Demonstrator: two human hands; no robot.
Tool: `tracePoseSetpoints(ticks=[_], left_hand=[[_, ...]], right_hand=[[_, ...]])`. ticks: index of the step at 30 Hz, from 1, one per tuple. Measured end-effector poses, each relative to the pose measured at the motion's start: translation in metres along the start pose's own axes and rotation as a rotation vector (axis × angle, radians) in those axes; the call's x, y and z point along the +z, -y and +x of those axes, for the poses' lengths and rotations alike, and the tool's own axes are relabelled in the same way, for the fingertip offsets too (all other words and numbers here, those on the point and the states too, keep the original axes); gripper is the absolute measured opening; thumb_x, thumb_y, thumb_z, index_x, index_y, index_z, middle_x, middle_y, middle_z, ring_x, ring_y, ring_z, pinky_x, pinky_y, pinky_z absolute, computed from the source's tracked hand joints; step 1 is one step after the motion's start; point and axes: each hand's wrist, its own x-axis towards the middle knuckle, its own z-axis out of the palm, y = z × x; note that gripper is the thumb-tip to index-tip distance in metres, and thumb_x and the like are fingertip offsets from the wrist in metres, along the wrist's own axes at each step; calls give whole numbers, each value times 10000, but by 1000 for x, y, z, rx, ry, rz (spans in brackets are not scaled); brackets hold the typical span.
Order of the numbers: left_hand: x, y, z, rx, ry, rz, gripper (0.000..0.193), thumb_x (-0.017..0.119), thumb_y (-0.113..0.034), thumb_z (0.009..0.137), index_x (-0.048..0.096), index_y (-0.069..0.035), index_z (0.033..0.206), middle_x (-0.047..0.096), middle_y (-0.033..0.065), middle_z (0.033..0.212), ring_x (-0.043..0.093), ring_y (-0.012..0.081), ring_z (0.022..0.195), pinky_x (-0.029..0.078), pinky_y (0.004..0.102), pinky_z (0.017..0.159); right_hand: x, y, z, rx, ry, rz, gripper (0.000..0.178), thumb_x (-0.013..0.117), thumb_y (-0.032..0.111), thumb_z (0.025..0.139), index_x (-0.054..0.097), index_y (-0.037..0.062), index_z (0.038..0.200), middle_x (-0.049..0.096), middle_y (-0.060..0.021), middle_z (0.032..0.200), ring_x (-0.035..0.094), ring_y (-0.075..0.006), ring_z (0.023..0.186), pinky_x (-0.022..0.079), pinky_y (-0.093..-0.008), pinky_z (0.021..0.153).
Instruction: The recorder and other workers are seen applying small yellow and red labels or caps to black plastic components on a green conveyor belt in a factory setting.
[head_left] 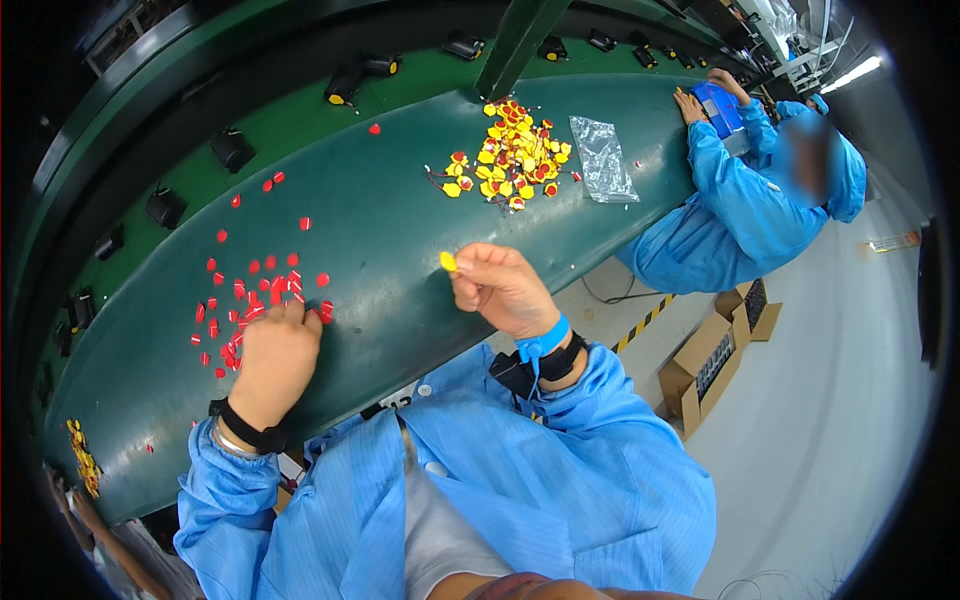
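Observation:
My right hand (505, 290) is raised over the near side of the green work surface. Its thumb and forefinger pinch a small yellow disc-shaped piece (448, 261). To the left, my left hand (275, 357) reaches down into many small red pieces (254, 266) scattered on the surface. Its fingers are bent and drawn together, and their tips touch down among these pieces; what they grip, if anything, is hidden. Beyond my right hand lies a heap of yellow pieces (520, 150), many with red faces and short dark leads.
A clear plastic bag (603, 160) lies beside the heap. At right, a co-worker (745, 200) in blue handles a blue box (718, 108). More yellow pieces (83, 458) lie at far left. Black devices (232, 150) line the green belt behind. Open cartons (705, 370) stand on the floor.

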Motion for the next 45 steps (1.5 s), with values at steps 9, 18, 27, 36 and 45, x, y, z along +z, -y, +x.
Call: tracePoseSetpoints(ticks=[9,18,27,36,45], left_hand=[[-25,38,-22,-400,-341,-300,50,572,-5,722,583,-44,749,561,107,770,585,327,725,471,407,619],[-17,142,-20,-643,-314,-499,125,561,-85,805,631,-5,872,629,114,758,602,216,639,463,325,604],[-8,214,66,-734,-369,-285,165,629,-176,806,652,-34,887,656,160,818,621,374,782,493,428,705],[41,260,69,-589,-180,-339,577,739,32,586,569,-10,1136,547,180,1131,546,369,1064,444,398,925],[37,244,85,-597,-301,-291,607,758,-14,622,536,-20,1187,544,185,1128,563,362,1026,458,401,892]], right_hand=[[-5,10,-5,-61,9,9,117,579,138,910,586,25,882,501,-9,646,424,-102,558,328,-262,514],[1,-4,13,-72,50,-82,125,561,139,922,562,28,865,516,-39,650,439,-125,563,347,-274,532],[-11,-30,34,-45,-196,-244,73,594,83,883,606,12,885,566,-43,695,508,-118,591,395,-242,536],[-16,-29,48,-36,-45,-252,133,615,171,896,613,42,864,575,1,646,513,-70,536,425,-220,500],[-18,-31,44,-12,-21,-314,143,590,170,918,609,30,896,580,0,680,531,-72,579,436,-221,540]])
